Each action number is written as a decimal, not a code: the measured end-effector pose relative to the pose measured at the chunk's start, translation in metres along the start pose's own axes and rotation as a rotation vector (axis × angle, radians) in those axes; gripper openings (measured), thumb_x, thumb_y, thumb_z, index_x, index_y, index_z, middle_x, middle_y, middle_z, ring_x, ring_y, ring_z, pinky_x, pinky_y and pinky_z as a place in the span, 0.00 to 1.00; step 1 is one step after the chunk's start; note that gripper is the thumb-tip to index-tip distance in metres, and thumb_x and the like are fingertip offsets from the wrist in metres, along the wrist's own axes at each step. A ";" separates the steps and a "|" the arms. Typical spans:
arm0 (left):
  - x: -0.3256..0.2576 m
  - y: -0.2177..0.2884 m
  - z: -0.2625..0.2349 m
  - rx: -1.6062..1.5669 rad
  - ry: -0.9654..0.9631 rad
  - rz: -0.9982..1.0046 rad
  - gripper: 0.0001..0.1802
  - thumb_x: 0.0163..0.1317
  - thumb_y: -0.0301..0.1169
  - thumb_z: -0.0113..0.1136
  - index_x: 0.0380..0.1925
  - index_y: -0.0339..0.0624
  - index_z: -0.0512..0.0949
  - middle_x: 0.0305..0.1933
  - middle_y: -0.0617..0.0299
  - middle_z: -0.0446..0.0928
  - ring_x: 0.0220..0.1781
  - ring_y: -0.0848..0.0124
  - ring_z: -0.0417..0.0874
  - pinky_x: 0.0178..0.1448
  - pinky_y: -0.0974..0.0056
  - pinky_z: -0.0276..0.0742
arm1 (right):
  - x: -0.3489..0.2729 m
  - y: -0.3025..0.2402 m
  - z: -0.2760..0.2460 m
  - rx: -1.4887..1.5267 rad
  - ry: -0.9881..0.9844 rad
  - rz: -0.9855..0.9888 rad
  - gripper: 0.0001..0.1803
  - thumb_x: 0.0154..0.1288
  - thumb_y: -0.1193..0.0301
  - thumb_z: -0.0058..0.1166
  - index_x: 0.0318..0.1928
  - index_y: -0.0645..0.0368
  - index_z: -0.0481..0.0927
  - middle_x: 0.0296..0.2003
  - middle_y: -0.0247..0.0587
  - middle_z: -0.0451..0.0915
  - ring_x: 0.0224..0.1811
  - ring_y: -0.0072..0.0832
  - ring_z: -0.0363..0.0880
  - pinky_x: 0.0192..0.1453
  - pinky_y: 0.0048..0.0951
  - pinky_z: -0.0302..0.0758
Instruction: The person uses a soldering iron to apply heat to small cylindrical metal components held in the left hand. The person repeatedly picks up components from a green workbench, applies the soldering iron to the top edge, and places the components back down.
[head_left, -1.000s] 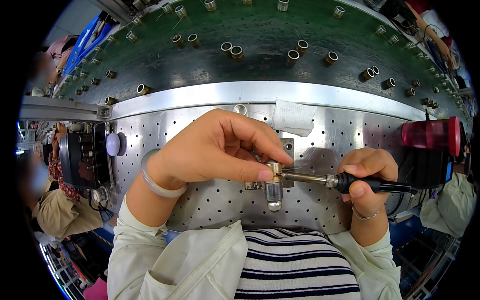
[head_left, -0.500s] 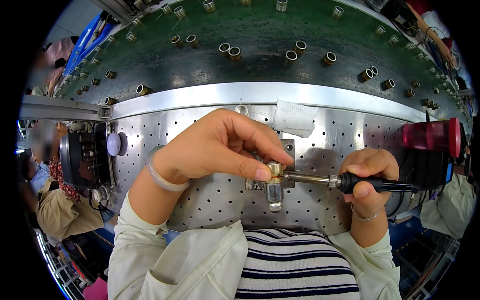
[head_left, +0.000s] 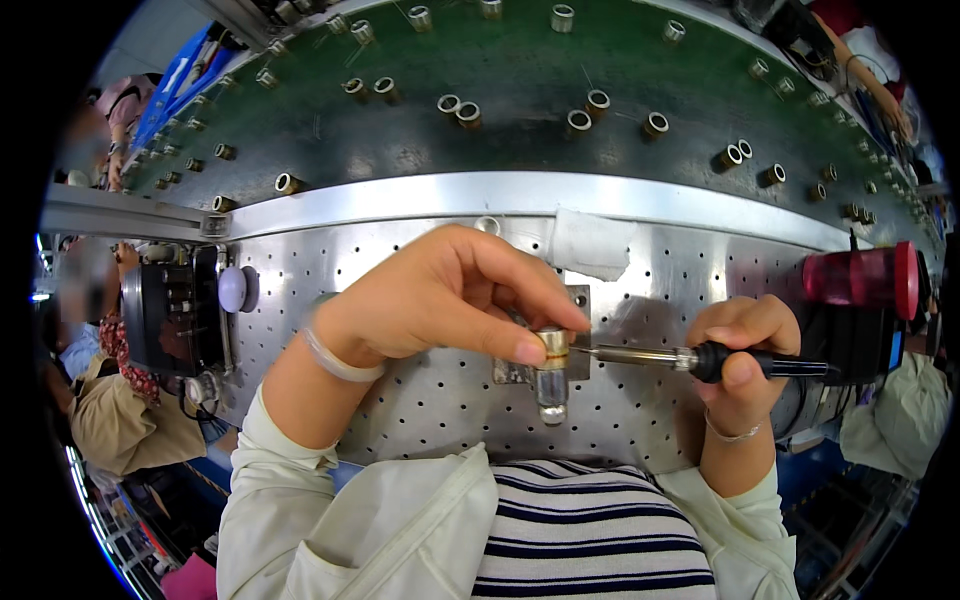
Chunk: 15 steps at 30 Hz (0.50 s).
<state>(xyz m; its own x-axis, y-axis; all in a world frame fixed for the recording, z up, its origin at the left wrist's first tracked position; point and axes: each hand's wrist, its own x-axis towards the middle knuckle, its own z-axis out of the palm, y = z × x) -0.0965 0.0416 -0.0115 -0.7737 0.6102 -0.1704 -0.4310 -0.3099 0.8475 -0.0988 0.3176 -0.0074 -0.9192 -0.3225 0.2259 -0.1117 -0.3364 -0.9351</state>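
Left hand (head_left: 430, 300): thumb and index fingers pinching a small metal collar (head_left: 553, 343), which sits at the top of an upright metal post (head_left: 553, 388) mid-counter. Right hand (head_left: 745, 350): fingers wrapped round the black handle of a soldering iron (head_left: 640, 355), tip pointed at the collar's right side; contact cannot be told. Left fingers cover part of the collar; the post partly hides a metal plate (head_left: 579, 371). Surroundings: perforated counter (head_left: 450, 410); white cloth (head_left: 590, 245) behind the plate; red container (head_left: 850, 279) far right; purple knob (head_left: 232, 290) at left; beyond the metal ledge (head_left: 520, 190), scattered cylinders on a green belt (head_left: 520, 140).
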 end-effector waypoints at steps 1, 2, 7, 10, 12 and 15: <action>0.000 -0.001 0.002 -0.020 -0.010 -0.029 0.18 0.46 0.16 0.67 0.41 0.28 0.80 0.40 0.51 0.79 0.42 0.69 0.79 0.46 0.70 0.76 | -0.001 -0.001 0.002 0.036 0.033 0.010 0.14 0.52 0.72 0.66 0.32 0.66 0.74 0.24 0.44 0.76 0.15 0.21 0.71 0.22 0.19 0.68; -0.001 0.001 0.003 -0.013 0.005 -0.057 0.18 0.47 0.17 0.67 0.42 0.29 0.80 0.40 0.52 0.79 0.42 0.69 0.79 0.46 0.70 0.75 | -0.001 0.002 0.001 -0.008 0.048 -0.035 0.15 0.54 0.70 0.66 0.30 0.65 0.72 0.23 0.45 0.75 0.11 0.19 0.68 0.18 0.17 0.66; -0.012 0.025 -0.008 0.097 0.222 0.065 0.16 0.50 0.18 0.65 0.41 0.32 0.81 0.41 0.55 0.80 0.41 0.72 0.80 0.48 0.70 0.75 | 0.002 0.001 0.003 0.061 0.030 -0.006 0.17 0.55 0.67 0.66 0.30 0.64 0.71 0.21 0.42 0.74 0.12 0.18 0.68 0.15 0.15 0.64; -0.026 0.055 -0.053 0.490 0.620 0.266 0.12 0.52 0.20 0.64 0.39 0.32 0.81 0.38 0.59 0.81 0.38 0.74 0.80 0.45 0.73 0.76 | 0.000 0.002 0.004 0.042 0.073 -0.025 0.17 0.55 0.67 0.66 0.30 0.65 0.71 0.21 0.42 0.75 0.13 0.18 0.68 0.15 0.15 0.64; -0.048 0.069 -0.108 1.097 1.001 0.293 0.13 0.50 0.22 0.66 0.39 0.36 0.81 0.36 0.63 0.81 0.35 0.78 0.78 0.43 0.72 0.76 | 0.000 0.001 0.008 0.038 0.076 -0.014 0.17 0.54 0.67 0.66 0.31 0.65 0.72 0.22 0.42 0.75 0.13 0.19 0.68 0.15 0.15 0.64; -0.095 0.081 -0.192 1.510 1.295 0.252 0.14 0.47 0.24 0.65 0.38 0.39 0.81 0.35 0.61 0.81 0.33 0.72 0.79 0.40 0.68 0.76 | 0.002 0.002 0.014 0.031 0.057 -0.001 0.16 0.55 0.67 0.65 0.31 0.64 0.71 0.21 0.41 0.74 0.13 0.18 0.67 0.15 0.15 0.63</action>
<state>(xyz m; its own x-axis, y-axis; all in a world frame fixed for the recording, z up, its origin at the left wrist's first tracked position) -0.1468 -0.1809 -0.0232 -0.8541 -0.3441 0.3900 -0.1498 0.8808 0.4491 -0.0953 0.3040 -0.0051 -0.9394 -0.2714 0.2095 -0.1014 -0.3638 -0.9259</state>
